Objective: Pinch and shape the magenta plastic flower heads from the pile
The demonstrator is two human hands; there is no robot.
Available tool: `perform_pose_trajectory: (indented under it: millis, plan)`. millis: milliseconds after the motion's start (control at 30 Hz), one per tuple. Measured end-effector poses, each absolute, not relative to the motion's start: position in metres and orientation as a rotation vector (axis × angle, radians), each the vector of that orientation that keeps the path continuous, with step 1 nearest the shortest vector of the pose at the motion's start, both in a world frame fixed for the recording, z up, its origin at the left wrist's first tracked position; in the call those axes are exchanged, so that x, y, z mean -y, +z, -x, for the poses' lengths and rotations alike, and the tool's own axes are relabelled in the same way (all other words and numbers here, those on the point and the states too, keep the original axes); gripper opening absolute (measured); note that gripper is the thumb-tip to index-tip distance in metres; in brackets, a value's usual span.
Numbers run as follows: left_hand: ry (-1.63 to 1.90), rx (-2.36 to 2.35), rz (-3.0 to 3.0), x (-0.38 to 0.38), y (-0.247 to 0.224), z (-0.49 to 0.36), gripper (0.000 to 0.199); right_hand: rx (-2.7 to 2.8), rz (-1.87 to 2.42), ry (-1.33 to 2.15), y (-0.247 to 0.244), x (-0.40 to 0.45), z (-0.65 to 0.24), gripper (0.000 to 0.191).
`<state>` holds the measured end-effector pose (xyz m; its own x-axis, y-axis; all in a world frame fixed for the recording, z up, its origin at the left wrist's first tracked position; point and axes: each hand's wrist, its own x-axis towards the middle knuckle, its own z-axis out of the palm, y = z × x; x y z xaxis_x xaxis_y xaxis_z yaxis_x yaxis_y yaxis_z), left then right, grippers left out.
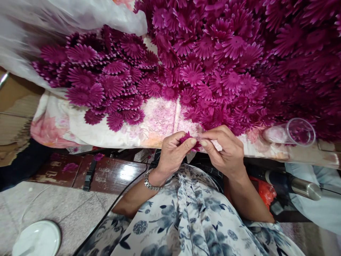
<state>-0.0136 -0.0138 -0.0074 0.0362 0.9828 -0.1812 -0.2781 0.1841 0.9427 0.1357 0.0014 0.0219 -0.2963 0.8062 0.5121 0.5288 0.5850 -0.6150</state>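
Note:
My left hand [172, 153] pinches a small purple artificial flower piece [196, 145] between thumb and fingers, just above the table's front edge. Close beside it, my right hand [227, 152] has its thumb and fingertips brought together at the flower's right side; what lies between those fingertips is too small to make out. Beyond both hands, a big heap of purple flower pieces [205, 74] covers the middle and right of the table. A smaller heap of the same pieces [106, 83] lies to the left.
A floral cloth [128, 140] covers the table. A clear plastic cup [301, 132] lies tipped at the right edge. Plastic sheeting [87, 16] is at the upper left. Below are a brown bench [114, 174], a flask [306, 187] and a round white object [38, 238].

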Motion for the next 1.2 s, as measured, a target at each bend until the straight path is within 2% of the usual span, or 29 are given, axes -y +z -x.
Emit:
perform_pose_trajectory:
  millis: [200,367,533,667,833,933,1067,1200]
  plan:
    - [1.171,-1.035,-0.881,0.013,-0.007,0.017,0.047,1.993,0.958,0.792,0.021,-0.005,-0.132,0.005]
    - [1.109,-0.879,-0.933,0.016,-0.009,0.024,0.035,1.881,1.028,0.748,0.020,0.000,-0.129,0.006]
    - [1.250,-0.919,-0.915,0.019,-0.011,0.024,0.033,1.655,1.185,0.518,0.016,0.002,-0.132,0.006]
    - [1.451,-1.008,-0.885,0.015,-0.010,0.026,0.030,1.341,1.366,0.096,0.020,-0.014,-0.164,0.007]
    - [1.349,-0.953,-0.842,0.012,-0.008,0.026,0.028,1.730,1.683,-0.324,0.035,-0.035,-0.204,0.021]
    - [1.339,-0.999,-0.779,0.011,-0.008,0.024,0.025,1.784,1.626,-0.421,0.034,-0.033,-0.201,0.029]
    - [1.330,-1.048,-0.698,0.009,-0.009,0.022,0.025,1.849,1.426,-0.229,0.029,-0.022,-0.177,0.021]
    - [1.356,-1.054,-0.769,0.009,-0.009,0.020,0.023,1.945,1.230,0.142,0.026,-0.009,-0.149,0.014]
